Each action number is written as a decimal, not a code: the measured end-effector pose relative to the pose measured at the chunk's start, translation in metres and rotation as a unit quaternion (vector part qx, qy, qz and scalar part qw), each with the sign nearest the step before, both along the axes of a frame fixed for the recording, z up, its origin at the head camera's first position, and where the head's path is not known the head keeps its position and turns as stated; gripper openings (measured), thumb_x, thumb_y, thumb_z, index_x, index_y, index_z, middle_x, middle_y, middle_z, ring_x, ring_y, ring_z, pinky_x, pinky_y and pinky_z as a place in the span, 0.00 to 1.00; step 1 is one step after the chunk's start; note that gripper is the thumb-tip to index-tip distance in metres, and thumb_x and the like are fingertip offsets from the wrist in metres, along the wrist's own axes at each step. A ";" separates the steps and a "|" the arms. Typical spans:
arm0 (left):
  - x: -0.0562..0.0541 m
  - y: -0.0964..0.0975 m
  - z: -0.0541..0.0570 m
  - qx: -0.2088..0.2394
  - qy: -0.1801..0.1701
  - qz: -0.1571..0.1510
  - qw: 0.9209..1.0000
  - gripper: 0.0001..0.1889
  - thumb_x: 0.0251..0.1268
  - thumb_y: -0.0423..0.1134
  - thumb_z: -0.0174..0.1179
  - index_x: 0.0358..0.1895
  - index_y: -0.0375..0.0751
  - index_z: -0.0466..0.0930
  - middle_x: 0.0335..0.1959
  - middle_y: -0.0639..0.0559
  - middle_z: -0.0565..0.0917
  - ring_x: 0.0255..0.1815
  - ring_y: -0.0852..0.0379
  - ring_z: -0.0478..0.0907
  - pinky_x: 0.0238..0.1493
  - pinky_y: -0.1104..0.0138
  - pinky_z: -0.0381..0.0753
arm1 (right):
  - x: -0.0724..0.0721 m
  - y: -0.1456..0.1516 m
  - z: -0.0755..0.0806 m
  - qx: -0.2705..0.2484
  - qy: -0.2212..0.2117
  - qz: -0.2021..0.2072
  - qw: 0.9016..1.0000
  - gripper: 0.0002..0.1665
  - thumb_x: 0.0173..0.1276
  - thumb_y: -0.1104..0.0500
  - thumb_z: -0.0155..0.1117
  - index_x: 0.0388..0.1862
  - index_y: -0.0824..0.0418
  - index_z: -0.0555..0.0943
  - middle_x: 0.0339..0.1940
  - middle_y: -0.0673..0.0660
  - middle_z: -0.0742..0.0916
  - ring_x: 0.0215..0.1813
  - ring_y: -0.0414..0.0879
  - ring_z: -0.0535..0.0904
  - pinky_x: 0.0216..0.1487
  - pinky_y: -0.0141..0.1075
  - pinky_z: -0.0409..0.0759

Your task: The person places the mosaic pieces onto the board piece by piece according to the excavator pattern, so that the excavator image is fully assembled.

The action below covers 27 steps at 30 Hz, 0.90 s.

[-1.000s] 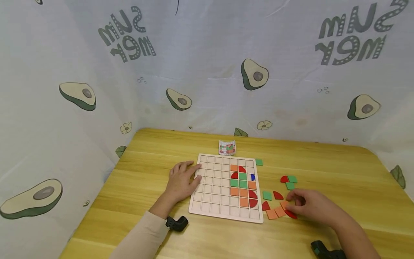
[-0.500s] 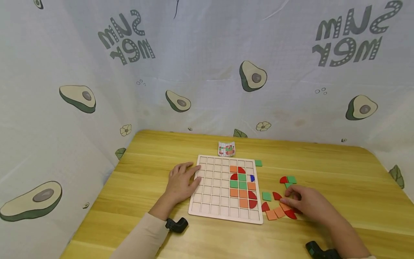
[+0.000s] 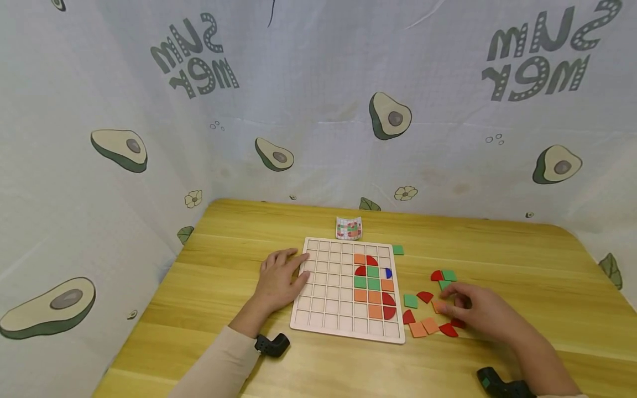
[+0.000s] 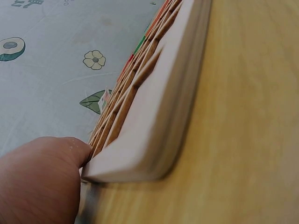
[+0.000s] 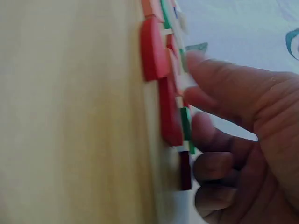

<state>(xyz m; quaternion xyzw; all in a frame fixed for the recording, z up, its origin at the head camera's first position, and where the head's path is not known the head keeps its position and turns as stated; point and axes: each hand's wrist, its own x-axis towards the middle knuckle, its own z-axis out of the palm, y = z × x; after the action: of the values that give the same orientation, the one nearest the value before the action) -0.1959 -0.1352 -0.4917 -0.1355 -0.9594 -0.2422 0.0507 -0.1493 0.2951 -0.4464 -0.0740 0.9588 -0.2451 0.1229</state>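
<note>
A pale wooden grid board (image 3: 317,319) lies in the middle of the table, with orange, green, red and blue tiles in its right-hand cells. My left hand (image 3: 280,282) rests at the board's left edge, fingers spread; in the left wrist view its thumb (image 4: 51,172) touches the rim. To the right, my right hand (image 3: 483,312) is low over loose tiles. Its thumb tip is at an orange square tile (image 3: 437,306), partly covered by the hand, and the index fingertip stays apart from the thumb. Red quarter-circle tiles (image 5: 152,49) show beside the fingers in the right wrist view.
A small pattern card (image 3: 349,228) stands behind the board. A lone green tile (image 3: 398,250) is by its far right corner. Several loose tiles lie between board and right hand, including two orange squares (image 3: 423,328) and a red quarter circle (image 3: 424,297). A printed curtain (image 3: 318,110) hangs behind.
The orange square under my right hand has shifted away from the red quarter circle near it, toward the far side. Another red quarter circle has turned slightly. My left hand and the board are still.
</note>
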 end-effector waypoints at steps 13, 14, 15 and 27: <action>0.000 0.000 0.001 -0.001 0.004 0.001 1.000 0.24 0.76 0.53 0.55 0.72 0.56 0.75 0.75 0.45 0.71 0.76 0.35 0.61 0.71 0.37 0.60 | 0.000 -0.005 0.004 0.012 0.002 0.021 1.000 0.16 0.67 0.46 0.72 0.47 0.53 0.84 0.26 0.48 0.76 0.26 0.38 0.68 0.28 0.31 0.66; 0.001 0.000 0.001 0.000 0.005 0.001 1.000 0.24 0.76 0.53 0.55 0.72 0.56 0.75 0.75 0.45 0.71 0.76 0.35 0.61 0.71 0.37 0.60 | 0.001 -0.009 0.005 0.011 0.004 0.024 1.000 0.16 0.66 0.46 0.72 0.46 0.53 0.84 0.26 0.48 0.76 0.27 0.38 0.68 0.28 0.31 0.66; 0.001 0.000 0.001 0.001 0.005 0.000 1.000 0.24 0.76 0.53 0.55 0.72 0.56 0.75 0.75 0.45 0.71 0.76 0.35 0.61 0.72 0.37 0.59 | 0.001 -0.012 0.007 0.010 0.004 0.025 1.000 0.17 0.66 0.45 0.73 0.46 0.53 0.84 0.26 0.48 0.76 0.27 0.38 0.68 0.27 0.31 0.66; 0.000 0.000 0.000 0.003 -0.002 -0.002 1.000 0.25 0.76 0.54 0.54 0.73 0.57 0.74 0.75 0.45 0.70 0.77 0.35 0.60 0.72 0.37 0.59 | 0.004 -0.071 0.021 -0.003 0.001 0.072 0.997 0.13 0.66 0.43 0.72 0.42 0.48 0.85 0.23 0.45 0.77 0.23 0.38 0.68 0.24 0.30 0.67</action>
<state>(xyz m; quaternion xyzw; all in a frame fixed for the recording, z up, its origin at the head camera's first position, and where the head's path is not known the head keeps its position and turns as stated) -0.1957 -0.1356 -0.4912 -0.1363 -0.9585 -0.2455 0.0483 -0.1454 0.2240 -0.4255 -0.1438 0.9505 -0.2381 0.1387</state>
